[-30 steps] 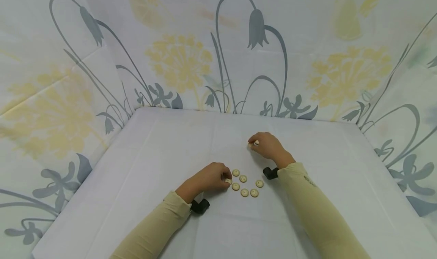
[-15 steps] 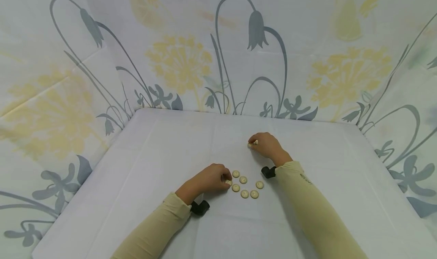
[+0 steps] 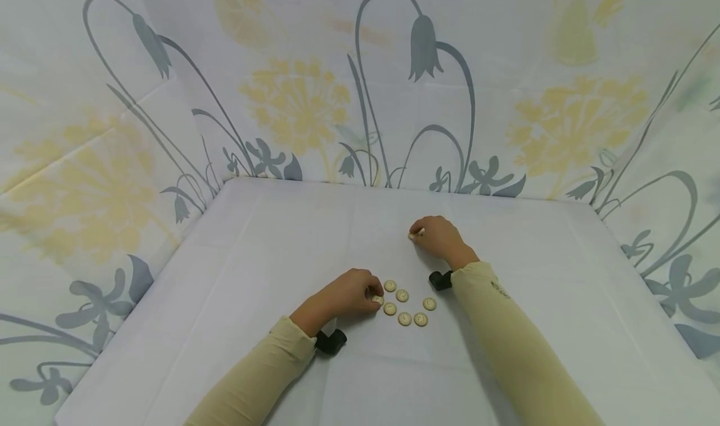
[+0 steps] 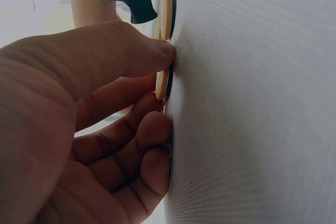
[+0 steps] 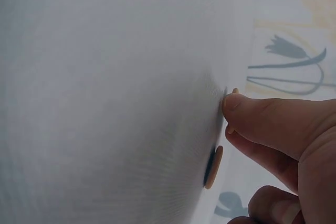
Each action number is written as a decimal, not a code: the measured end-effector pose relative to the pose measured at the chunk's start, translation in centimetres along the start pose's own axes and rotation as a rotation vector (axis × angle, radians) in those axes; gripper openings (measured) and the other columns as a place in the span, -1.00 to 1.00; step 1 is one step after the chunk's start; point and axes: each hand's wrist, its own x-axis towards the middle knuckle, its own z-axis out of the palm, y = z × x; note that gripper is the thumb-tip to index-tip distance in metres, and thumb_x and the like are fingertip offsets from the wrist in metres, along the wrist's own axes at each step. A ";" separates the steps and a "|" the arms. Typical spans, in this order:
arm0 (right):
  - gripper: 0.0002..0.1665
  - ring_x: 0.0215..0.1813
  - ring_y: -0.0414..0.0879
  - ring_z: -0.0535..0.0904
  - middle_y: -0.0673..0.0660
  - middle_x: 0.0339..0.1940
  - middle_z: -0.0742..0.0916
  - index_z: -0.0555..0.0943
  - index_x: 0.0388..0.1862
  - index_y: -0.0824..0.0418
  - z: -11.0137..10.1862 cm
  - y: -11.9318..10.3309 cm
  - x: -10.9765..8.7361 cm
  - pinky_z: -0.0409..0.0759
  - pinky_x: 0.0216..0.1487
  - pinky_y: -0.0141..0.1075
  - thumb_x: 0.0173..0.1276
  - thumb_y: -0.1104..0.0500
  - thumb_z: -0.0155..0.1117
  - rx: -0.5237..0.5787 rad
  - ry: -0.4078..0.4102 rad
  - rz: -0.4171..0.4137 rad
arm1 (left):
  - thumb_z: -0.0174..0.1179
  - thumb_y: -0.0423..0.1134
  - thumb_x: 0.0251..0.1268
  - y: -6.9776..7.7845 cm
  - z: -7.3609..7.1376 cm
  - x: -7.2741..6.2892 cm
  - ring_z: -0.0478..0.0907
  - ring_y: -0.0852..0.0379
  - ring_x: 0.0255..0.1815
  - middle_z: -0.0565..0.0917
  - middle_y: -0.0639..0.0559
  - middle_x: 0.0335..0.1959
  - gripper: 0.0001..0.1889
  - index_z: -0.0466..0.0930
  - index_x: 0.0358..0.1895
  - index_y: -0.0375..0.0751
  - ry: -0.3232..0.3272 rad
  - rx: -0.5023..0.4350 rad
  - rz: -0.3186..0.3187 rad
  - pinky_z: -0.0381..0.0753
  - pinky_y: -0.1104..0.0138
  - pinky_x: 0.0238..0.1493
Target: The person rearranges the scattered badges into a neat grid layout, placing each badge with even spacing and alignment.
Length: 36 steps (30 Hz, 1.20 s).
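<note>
My left hand rests low at the left side of a loose ring of round, pale wooden buttons. Its thumb and fingers pinch one button, which lies flat on the white tabletop and is partly covered by the thumb. Farther back, my right hand pinches another button at the table surface, mostly hidden behind the thumb. A second button lies on the cloth beside that hand in the right wrist view. Between the hands sit several buttons, among them one nearest the front and one at the right.
White cloth covers the table. Patterned fabric walls with grey and yellow flowers stand behind and at both sides. Each wrist carries a black camera mount, one on the left and one on the right.
My right wrist and sleeve have shifted slightly left while the fingers stay at the same button. The left hand and the loose buttons look unchanged.
</note>
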 end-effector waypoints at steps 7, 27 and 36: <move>-0.70 0.13 0.14 0.58 0.20 0.10 0.70 0.70 0.00 0.15 0.0 0.2 0.4 0.50 0.14 0.01 0.37 0.07 0.22 0.012 -0.007 0.027 | 0.33 -0.24 0.16 0.0 0.0 0.1 0.45 0.29 -0.36 0.60 0.14 -0.36 -0.86 0.71 -0.22 -0.14 0.001 0.003 0.002 0.48 0.46 -0.26; -0.71 0.14 0.14 0.59 0.17 0.07 0.72 0.71 -0.03 0.14 0.2 0.2 0.6 0.50 0.14 0.02 0.36 0.07 0.24 0.028 -0.001 0.032 | 0.32 -0.23 0.14 0.0 0.1 -0.1 0.45 0.29 -0.35 0.61 0.14 -0.35 -0.85 0.71 -0.21 -0.13 0.004 0.021 0.016 0.48 0.46 -0.25; -0.70 0.14 0.13 0.59 0.16 0.07 0.72 0.70 -0.01 0.16 0.3 0.3 0.7 0.50 0.15 0.01 0.36 0.07 0.22 0.027 0.000 0.026 | 0.32 -0.23 0.14 0.0 0.0 -0.1 0.44 0.30 -0.36 0.60 0.14 -0.35 -0.85 0.71 -0.22 -0.13 0.005 0.026 0.020 0.47 0.46 -0.25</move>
